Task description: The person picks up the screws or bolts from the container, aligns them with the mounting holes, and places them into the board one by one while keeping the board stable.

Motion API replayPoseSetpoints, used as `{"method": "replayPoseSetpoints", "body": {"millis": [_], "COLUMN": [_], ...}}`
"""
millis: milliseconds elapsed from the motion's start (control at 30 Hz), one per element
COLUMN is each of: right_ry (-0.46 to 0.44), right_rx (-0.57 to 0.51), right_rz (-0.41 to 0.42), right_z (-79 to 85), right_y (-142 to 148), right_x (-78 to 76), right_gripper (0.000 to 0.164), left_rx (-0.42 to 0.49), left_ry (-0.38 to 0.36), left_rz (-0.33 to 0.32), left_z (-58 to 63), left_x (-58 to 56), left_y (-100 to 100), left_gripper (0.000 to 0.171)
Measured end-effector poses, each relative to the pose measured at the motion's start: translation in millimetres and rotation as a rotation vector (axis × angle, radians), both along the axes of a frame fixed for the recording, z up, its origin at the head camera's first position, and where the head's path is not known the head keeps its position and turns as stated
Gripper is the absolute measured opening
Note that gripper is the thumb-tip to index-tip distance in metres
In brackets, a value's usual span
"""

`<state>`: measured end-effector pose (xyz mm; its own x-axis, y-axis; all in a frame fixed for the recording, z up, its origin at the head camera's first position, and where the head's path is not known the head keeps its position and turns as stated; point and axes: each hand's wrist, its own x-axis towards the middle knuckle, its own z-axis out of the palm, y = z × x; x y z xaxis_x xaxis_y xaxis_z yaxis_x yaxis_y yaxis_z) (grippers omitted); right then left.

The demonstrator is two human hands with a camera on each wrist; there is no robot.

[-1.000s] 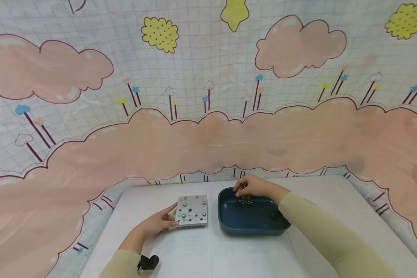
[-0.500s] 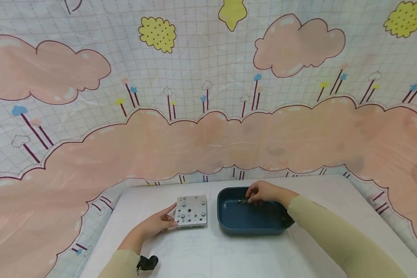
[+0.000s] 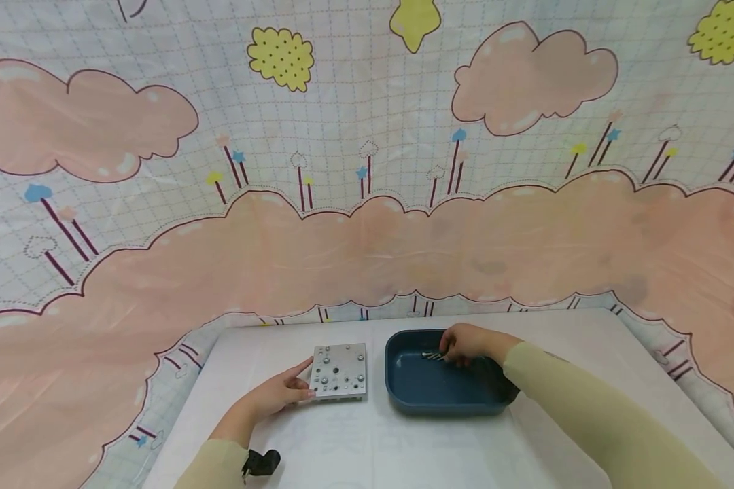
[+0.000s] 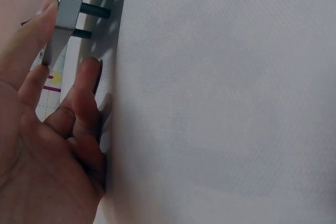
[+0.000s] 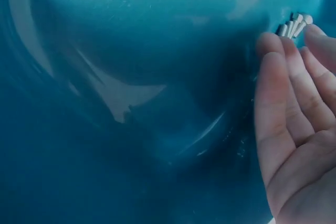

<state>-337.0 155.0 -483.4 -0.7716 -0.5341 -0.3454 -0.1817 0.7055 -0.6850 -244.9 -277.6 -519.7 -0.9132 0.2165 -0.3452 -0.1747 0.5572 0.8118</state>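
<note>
In the head view, my left hand (image 3: 276,392) grips the left edge of a square metal plate (image 3: 345,372) with holes and bolt heads on top. The left wrist view shows the thumb on the plate's edge (image 4: 68,11) and threaded bolts (image 4: 94,10) sticking out beneath it. My right hand (image 3: 469,343) reaches down into a dark blue tray (image 3: 416,407). Several small metal screws (image 3: 432,356) lie in a cluster on the tray floor. From the right wrist, the fingers look slightly bent, with their tips at the screws (image 5: 295,24) and nothing visibly pinched.
Plate and tray stand side by side on a white-covered table (image 3: 373,448), a narrow gap between them. A black object (image 3: 261,463), seemingly the wrist camera, sits at the left sleeve. Behind the table hangs a patterned cloth (image 3: 367,251).
My right hand has moved right and down into the tray, from above the far-left side to the right of the screws. The left hand and the plate keep their place.
</note>
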Motion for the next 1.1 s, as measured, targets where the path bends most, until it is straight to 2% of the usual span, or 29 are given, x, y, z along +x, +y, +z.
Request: {"method": "replayPoseSetpoints", "body": {"millis": [300,600,800,1100], "right_ry": [-0.009,0.005,0.008,0.054], "right_rx": [0.051,0.125,0.131,0.109], "right_rz": [-0.014,-0.014,-0.002,0.042], "right_z": [-0.3,-4.6,-6.9,-11.3], "right_y": [-2.7,-8.2,-15.4,-29.4], "right_x": [3.8,0.5,0.0,0.4], "right_gripper": [0.019,0.02,0.022,0.011], "left_rx": [0.001,-0.019,-0.028,0.002], "left_ry": [0.002,0.006,0.009,0.006], "left_rz": [0.004,0.003,-0.005,-0.007], "left_z": [2.0,-0.5,-1.8,-2.2], "left_x": [0.7,-0.6,-1.0,-0.6], "left_y": [1.1,-1.2,-2.2,-1.4], "left_gripper": [0.087,0.087,0.086,0.087]}}
